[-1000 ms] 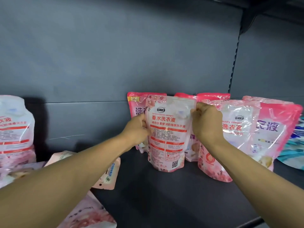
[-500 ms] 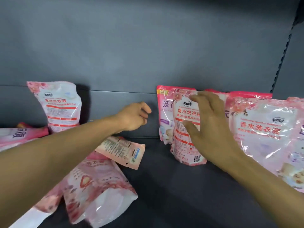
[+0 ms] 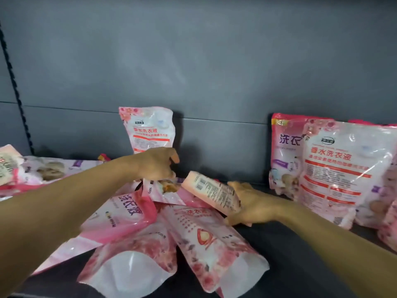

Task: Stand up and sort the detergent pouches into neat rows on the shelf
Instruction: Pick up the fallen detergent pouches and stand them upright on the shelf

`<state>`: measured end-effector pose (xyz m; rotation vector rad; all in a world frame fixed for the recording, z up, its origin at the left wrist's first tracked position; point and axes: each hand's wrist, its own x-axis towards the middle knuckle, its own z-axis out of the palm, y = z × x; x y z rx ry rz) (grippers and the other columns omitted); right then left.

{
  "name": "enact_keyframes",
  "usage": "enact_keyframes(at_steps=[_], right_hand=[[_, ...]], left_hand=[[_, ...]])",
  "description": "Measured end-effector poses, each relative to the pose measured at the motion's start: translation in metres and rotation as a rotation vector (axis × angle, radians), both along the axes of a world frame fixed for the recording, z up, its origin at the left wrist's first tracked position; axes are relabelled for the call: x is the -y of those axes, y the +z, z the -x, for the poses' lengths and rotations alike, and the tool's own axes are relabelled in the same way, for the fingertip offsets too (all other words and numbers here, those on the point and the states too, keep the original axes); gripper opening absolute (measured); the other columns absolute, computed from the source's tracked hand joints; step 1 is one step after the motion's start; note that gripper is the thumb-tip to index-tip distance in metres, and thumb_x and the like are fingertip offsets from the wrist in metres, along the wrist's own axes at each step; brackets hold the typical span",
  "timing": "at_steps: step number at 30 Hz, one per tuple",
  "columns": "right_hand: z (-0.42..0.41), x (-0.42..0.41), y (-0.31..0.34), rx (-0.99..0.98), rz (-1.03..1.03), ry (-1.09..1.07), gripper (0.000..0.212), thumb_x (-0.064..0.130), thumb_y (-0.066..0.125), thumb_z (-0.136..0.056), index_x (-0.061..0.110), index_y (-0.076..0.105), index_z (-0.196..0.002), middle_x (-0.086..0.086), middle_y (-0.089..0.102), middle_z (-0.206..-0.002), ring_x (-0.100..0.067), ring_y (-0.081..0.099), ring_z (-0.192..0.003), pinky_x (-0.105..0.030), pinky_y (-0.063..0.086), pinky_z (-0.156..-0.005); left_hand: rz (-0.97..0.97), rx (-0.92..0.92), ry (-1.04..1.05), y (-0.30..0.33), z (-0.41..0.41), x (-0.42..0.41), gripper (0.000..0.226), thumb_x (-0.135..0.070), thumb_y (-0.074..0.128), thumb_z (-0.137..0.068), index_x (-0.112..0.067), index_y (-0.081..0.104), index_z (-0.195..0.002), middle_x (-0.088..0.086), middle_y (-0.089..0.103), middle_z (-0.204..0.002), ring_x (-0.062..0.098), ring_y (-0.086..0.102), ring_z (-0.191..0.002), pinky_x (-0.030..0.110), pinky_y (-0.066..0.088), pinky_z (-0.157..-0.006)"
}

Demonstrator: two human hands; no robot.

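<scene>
Now you dig into the fallen heap for the next pouch to stand.

Nearest, flat pouches (image 3: 206, 239) overlap on the shelf (image 3: 300, 265). Your right hand (image 3: 253, 206) cradles a small pouch (image 3: 212, 194) from beneath, tilted up to lift it free; your left hand (image 3: 158, 166) pinches another pouch's top edge (image 3: 160, 187). Farther back, one pouch (image 3: 150, 130) leans upright, and the standing row (image 3: 335, 168) waits at right.

Dark grey back panel (image 3: 193, 61) standing behind everything, horizontal seam (image 3: 214, 120) running across it low down. Black perforated upright (image 3: 16, 89) slanting down at far left. Light glaring faintly on panel.
</scene>
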<state>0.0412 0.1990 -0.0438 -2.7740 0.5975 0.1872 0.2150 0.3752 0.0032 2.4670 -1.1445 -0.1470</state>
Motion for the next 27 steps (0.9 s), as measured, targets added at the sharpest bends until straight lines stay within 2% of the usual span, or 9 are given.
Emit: enact_keyframes(at_steps=[3,5,8,12,15,17,20,24,27], right_hand=[[-0.002,-0.009,-0.011,0.084,0.208,0.013,0.064,0.039,0.058,-0.082,0.018,0.029,-0.135,-0.007,0.047,-0.13,-0.025,0.053,-0.113,-0.028,0.043,-0.083],[-0.001,-0.013,-0.015,0.129,0.433,0.037,0.039,0.03,0.048,-0.087,0.015,0.038,-0.122,-0.01,0.058,-0.116,-0.029,0.059,-0.099,-0.028,0.038,-0.068],[-0.002,-0.005,-0.017,0.286,0.493,-0.028,0.015,0.023,0.044,-0.091,0.018,0.05,-0.104,-0.008,0.065,-0.099,-0.029,0.061,-0.09,-0.037,0.047,-0.071],[-0.007,0.003,-0.002,0.578,0.377,-0.208,0.015,0.018,0.051,-0.093,0.017,0.066,-0.088,-0.003,0.069,-0.083,-0.028,0.064,-0.08,-0.042,0.05,-0.07],[-0.014,-0.003,0.017,0.797,0.339,-0.303,0.013,0.012,0.059,-0.09,0.007,0.069,-0.084,-0.004,0.067,-0.075,-0.024,0.062,-0.071,-0.03,0.043,-0.062],[-0.021,-0.004,0.024,0.887,0.234,-0.406,0.011,0.014,0.063,-0.087,0.01,0.068,-0.078,-0.001,0.064,-0.073,-0.018,0.06,-0.069,-0.024,0.039,-0.057],[-0.027,-0.002,0.021,0.975,-0.102,-0.57,0.012,0.011,0.071,-0.08,0.01,0.063,-0.071,-0.005,0.068,-0.075,-0.02,0.064,-0.068,-0.025,0.047,-0.055],[-0.017,-0.003,0.005,0.81,-0.485,-0.685,0.031,-0.001,0.077,-0.07,0.003,0.063,-0.097,-0.01,0.069,-0.093,-0.024,0.066,-0.08,-0.03,0.053,-0.066],[-0.01,0.002,-0.006,0.786,-0.532,-0.726,0.038,-0.003,0.073,-0.075,0.0,0.061,-0.11,-0.013,0.068,-0.107,-0.024,0.064,-0.09,-0.027,0.051,-0.065]], left_hand=[[0.035,-0.015,-0.013,-0.001,-0.016,-0.006,0.036,-0.014,0.062,-0.083,-0.021,0.056,-0.117,0.002,0.06,-0.117,0.022,0.059,-0.106,0.035,0.05,-0.093],[0.062,0.035,-0.016,-0.003,-0.028,-0.009,0.036,-0.01,0.061,-0.084,-0.016,0.055,-0.118,0.004,0.057,-0.118,0.024,0.056,-0.109,0.033,0.048,-0.093],[0.226,0.18,0.026,-0.002,-0.043,-0.012,0.034,-0.008,0.062,-0.08,-0.013,0.052,-0.112,0.009,0.054,-0.117,0.027,0.054,-0.103,0.036,0.048,-0.088],[0.468,0.544,0.06,0.01,-0.063,-0.016,0.042,-0.004,0.063,-0.076,-0.011,0.052,-0.115,0.013,0.045,-0.121,0.032,0.047,-0.108,0.04,0.046,-0.082],[0.51,0.813,0.082,0.023,-0.08,-0.013,0.049,-0.004,0.066,-0.07,-0.009,0.053,-0.118,0.016,0.047,-0.122,0.037,0.042,-0.111,0.043,0.036,-0.085],[0.443,0.814,0.104,0.03,-0.091,-0.007,0.048,-0.008,0.064,-0.073,-0.011,0.05,-0.119,0.013,0.051,-0.122,0.035,0.042,-0.114,0.042,0.032,-0.09],[0.344,0.714,0.123,0.039,-0.102,0.001,0.037,-0.012,0.057,-0.08,-0.011,0.049,-0.116,0.013,0.062,-0.111,0.036,0.049,-0.11,0.043,0.032,-0.093],[0.401,0.737,0.119,0.036,-0.102,0.007,0.04,-0.011,0.06,-0.076,-0.011,0.051,-0.115,0.014,0.058,-0.113,0.036,0.047,-0.11,0.044,0.032,-0.093],[0.534,0.882,0.001,0.025,-0.089,0.01,0.053,-0.006,0.069,-0.067,-0.008,0.054,-0.117,0.016,0.053,-0.117,0.038,0.045,-0.11,0.043,0.031,-0.089]])
